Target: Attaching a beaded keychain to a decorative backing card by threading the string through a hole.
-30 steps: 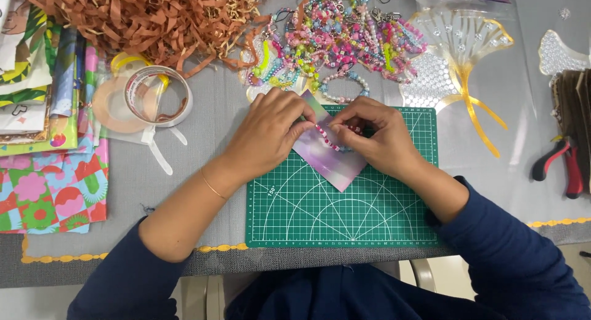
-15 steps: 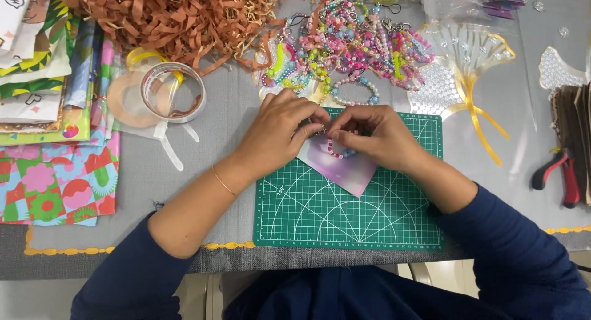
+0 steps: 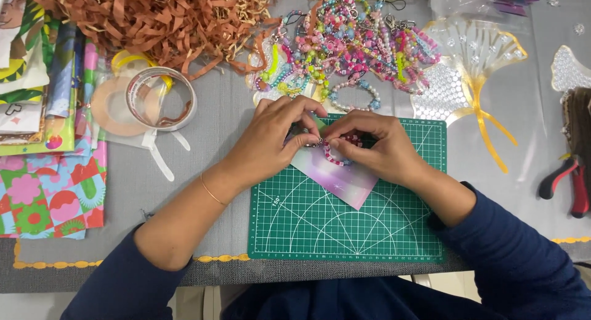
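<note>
Both hands meet over the top edge of a green cutting mat (image 3: 345, 228). My left hand (image 3: 277, 141) pinches the metal clasp end of a pink beaded strap (image 3: 335, 155). My right hand (image 3: 375, 148) holds the beaded part of the same strap from the other side. Under the strap lies a shiny pastel pink-and-purple card (image 3: 341, 178), set at an angle on the mat. A thin gold bangle sits on my left wrist. The fingers hide part of the strap.
A pile of colourful bead straps (image 3: 351, 43) lies just beyond the mat. Brown shredded paper (image 3: 148, 18) fills the back left. Tape rolls (image 3: 157, 98) and patterned paper sheets (image 3: 43, 191) are at left. Clear fan-shaped bags with gold ribbon (image 3: 474, 68) and red-handled pliers (image 3: 569, 184) are at right.
The view has shifted slightly. Both hands stay together on the strap over the card, with the fingers working closer at the clasp end.
</note>
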